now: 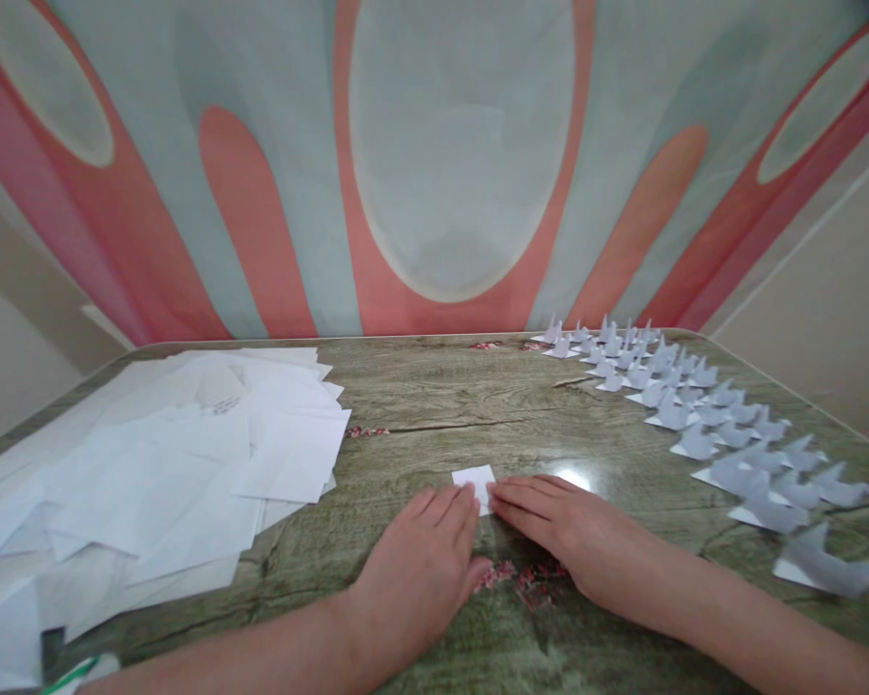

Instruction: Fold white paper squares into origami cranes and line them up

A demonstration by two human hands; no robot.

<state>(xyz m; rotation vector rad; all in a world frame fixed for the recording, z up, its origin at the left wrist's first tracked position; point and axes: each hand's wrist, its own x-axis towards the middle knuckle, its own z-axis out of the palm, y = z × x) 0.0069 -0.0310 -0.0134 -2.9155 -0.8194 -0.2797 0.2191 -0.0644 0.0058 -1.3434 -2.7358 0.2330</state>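
Fingers of the left hand (421, 542) lie together, thumb apart, at seven o'clock on the small paper square (472, 476); the right hand (563, 521) touches three o'clock, whether pinching I cannot tell. It is probably light, easily creased, best held by edges.

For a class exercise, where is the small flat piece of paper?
In the head view, the piece of paper lies on the table, below and slightly right of centre, between the left hand and right hand.
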